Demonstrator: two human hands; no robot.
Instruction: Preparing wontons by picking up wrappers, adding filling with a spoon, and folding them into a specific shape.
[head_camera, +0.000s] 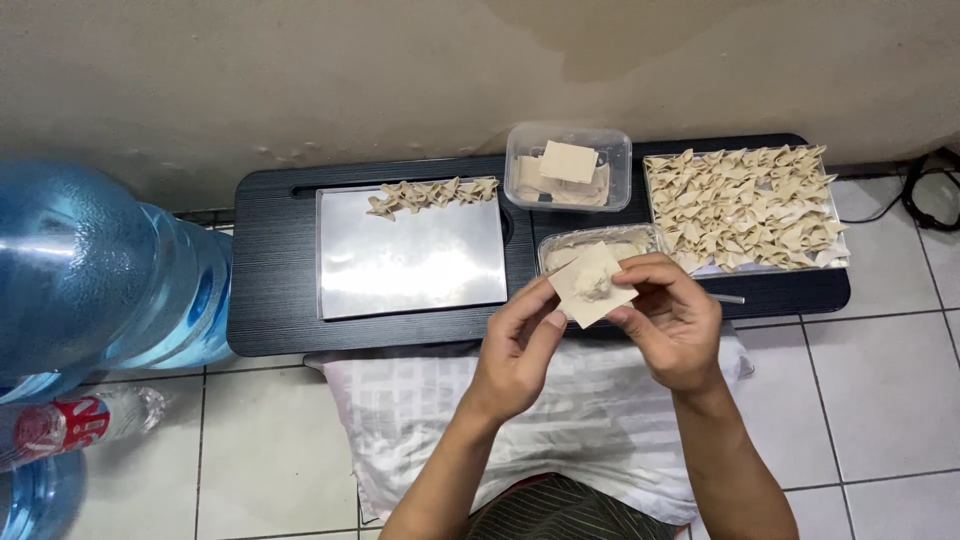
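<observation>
Pale wrapper (592, 283) w/ 1 filling blob pinched by both hands' fingers, left hand (517, 350) & right hand (672, 322).

The big blue water jug (95, 270) at left is cut off by the frame's edge. The filling tub (600, 245) sits partly hidden behind the wrapper (592, 283); a black cable (935, 195) leaves the right edge.

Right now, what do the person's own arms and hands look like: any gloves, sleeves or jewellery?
Both are bare: the left hand and right hand wear no gloves, no rings or watch show, and both forearms are sleeveless up to the frame's bottom edge.
</observation>
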